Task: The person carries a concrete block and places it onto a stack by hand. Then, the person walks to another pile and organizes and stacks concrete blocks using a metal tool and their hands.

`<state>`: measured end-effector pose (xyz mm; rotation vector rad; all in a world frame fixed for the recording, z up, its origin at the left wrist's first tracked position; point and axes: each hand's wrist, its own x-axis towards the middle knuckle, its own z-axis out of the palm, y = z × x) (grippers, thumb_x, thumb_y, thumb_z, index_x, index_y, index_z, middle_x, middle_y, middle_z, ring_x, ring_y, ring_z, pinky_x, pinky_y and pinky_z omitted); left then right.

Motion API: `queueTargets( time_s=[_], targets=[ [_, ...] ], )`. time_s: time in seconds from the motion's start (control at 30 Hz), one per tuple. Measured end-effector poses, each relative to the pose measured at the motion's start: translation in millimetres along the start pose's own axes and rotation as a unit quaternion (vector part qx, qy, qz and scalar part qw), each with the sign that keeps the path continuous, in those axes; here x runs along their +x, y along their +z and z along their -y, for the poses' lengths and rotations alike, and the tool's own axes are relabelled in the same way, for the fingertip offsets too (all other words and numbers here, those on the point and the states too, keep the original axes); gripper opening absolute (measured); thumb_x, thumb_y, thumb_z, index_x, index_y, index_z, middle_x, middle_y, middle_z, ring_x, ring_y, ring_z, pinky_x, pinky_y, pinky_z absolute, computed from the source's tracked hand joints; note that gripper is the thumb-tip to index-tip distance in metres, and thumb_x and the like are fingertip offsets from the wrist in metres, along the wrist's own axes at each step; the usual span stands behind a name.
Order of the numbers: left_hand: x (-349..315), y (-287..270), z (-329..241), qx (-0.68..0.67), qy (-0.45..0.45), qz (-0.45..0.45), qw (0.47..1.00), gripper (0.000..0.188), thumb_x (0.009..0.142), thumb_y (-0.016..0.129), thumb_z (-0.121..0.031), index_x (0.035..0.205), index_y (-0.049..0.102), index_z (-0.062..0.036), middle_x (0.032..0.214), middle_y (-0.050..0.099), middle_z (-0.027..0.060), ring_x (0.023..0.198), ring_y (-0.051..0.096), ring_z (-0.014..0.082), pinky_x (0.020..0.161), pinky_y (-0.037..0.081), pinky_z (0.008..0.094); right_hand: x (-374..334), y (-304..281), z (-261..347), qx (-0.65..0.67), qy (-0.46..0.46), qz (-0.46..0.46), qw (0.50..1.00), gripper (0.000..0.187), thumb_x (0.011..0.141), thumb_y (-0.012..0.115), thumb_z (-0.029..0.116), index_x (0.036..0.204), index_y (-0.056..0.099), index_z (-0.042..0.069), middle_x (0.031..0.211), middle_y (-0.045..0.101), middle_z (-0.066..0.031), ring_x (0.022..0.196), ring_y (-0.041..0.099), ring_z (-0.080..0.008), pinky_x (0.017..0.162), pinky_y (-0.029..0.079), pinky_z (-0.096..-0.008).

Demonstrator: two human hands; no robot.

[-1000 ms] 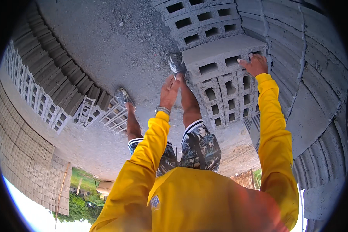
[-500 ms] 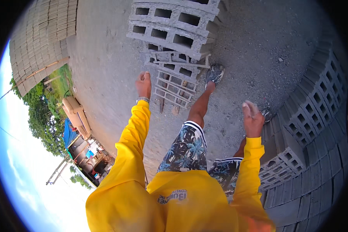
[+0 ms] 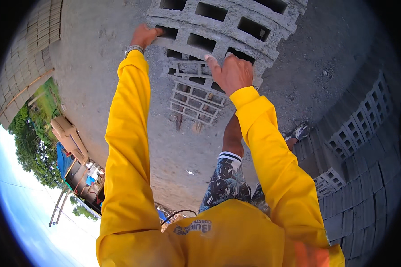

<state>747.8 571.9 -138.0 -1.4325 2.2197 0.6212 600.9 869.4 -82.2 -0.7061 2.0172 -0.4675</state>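
Observation:
Both hands are at one grey hollow concrete block (image 3: 183, 39), the lowest large one in the stack in front of me. The fingers of my left hand (image 3: 143, 36) hook into its left-hand hole, closed on the block's end. My right hand (image 3: 234, 74) grips the near wall beside the right-hand hole, its fingertips hidden inside and its thumb resting on the face. More hollow blocks (image 3: 227, 26) are stacked directly beyond. Below the held block, smaller-looking block faces (image 3: 196, 99) show farther down the pile.
To the right stand long stacks of hollow blocks (image 3: 361, 124), close to one foot (image 3: 300, 130). Another block wall (image 3: 26, 58) rises at far left. A tan sofa (image 3: 69, 133) and a cluttered shelter (image 3: 87, 178) lie beyond the gravelly ground (image 3: 102, 80).
My hands have gone from hanging apart in the air to holding the block. The right hand moved left and forward, the left forward. The stack now appears closer.

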Motion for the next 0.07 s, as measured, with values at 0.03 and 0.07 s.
queueTargets(
  time_s=[0.03, 0.07],
  targets=[
    [-0.3, 5.6, 5.2, 0.003, 0.019, -0.050, 0.999, 0.061, 0.067, 0.075, -0.039, 0.106, 0.067, 0.0068, 0.111, 0.066, 0.0253, 0.105, 0.064, 0.0333, 0.092, 0.048, 0.0362, 3.2, 2.1, 0.2, 0.024, 0.036, -0.017, 0.999, 0.064, 0.087, 0.058, 0.059, 0.085, 0.067, -0.004, 0.088, 0.068, -0.0279, 0.089, 0.064, -0.0402, 0.086, 0.046, -0.0455],
    [7.7, 5.1, -3.9, 0.004, 0.029, -0.049, 0.998, 0.061, 0.067, 0.075, -0.039, 0.106, 0.067, 0.0068, 0.111, 0.066, 0.0253, 0.105, 0.064, 0.0333, 0.092, 0.048, 0.0362, 12.2, 4.6, 0.7, 0.047, 0.072, -0.039, 0.996, 0.072, 0.085, 0.056, 0.066, 0.085, 0.068, -0.004, 0.087, 0.068, -0.0279, 0.087, 0.064, -0.0431, 0.086, 0.046, -0.0462]
  ],
)
